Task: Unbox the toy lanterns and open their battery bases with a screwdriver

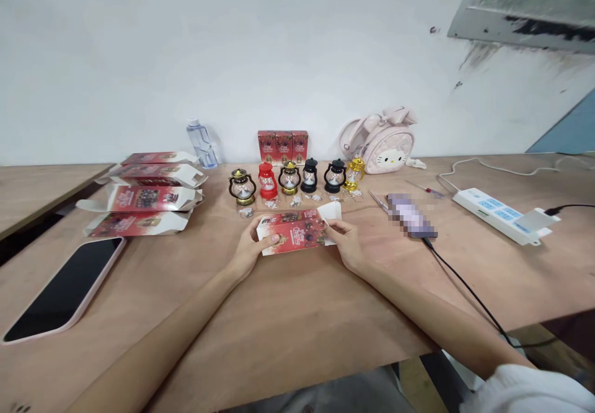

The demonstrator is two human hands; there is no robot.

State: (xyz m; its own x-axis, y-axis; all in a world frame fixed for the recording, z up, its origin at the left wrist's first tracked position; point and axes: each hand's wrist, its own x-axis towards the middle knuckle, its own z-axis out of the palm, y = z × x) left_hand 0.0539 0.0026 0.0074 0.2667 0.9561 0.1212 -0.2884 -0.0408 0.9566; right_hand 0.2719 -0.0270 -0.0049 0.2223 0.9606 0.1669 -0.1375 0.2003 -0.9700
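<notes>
Between my two hands is a red printed gift box, lying on its side with white flaps sticking out at its right end. My left hand grips the closed left end, thumb across the printed face. At the flap end, my right hand pinches the cardboard edge. Just beyond the box stands a row of small lanterns: a bronze-and-black lantern, a red lantern, another bronze lantern, two black lanterns and a gold lantern. Small metallic pieces lie before them.
Several open red boxes are stacked at left, near a large phone and a water bottle. Three upright boxes and a pink backpack line the wall. At right lie a cabled phone and a power strip.
</notes>
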